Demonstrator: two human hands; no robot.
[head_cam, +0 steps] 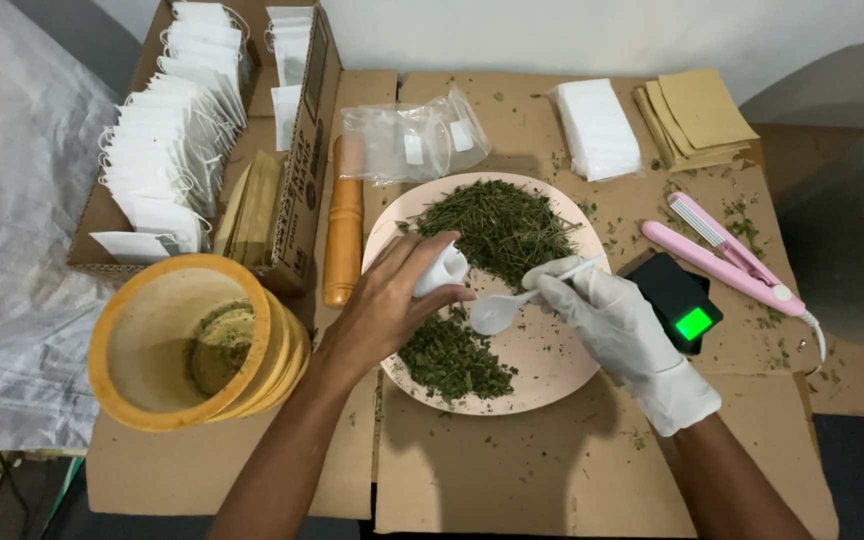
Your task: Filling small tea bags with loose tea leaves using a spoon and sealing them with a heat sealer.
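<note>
Left hand: bare left hand [392, 300] pinches a small white sachet [442, 270] between thumb and fingers, held over the middle of the plate.
Right hand: white-gloved right hand [607, 315] grips the handle of a white plastic spoon [497, 312], its bowl just beside the sachet and above the plate.
Plate: a pale pink plate [552, 365] sits at the centre of the worktop; one heap of dried green herb [497, 225] fills its far side, a smaller heap [452, 360] lies at its near edge, under the left wrist.
Left of the plate: a wooden pestle [344, 225] lies just beside the rim; further left and nearer, a yellow wooden mortar [192, 340] rests tilted, herb residue inside.
Far left: an open cardboard box [302, 170] holds rows of white sachets with strings [172, 130].
Far side: clear plastic bags [412, 140], a stack of white sachets [597, 128] and a pile of brown envelopes [697, 115].
Right of the plate: a small black scale with a lit green display [680, 300], touching the gloved hand's edge in view; beyond it a pink heat sealer [732, 255], arms apart.
Worktop: flattened cardboard sheets [512, 470], strewn with herb crumbs.
</note>
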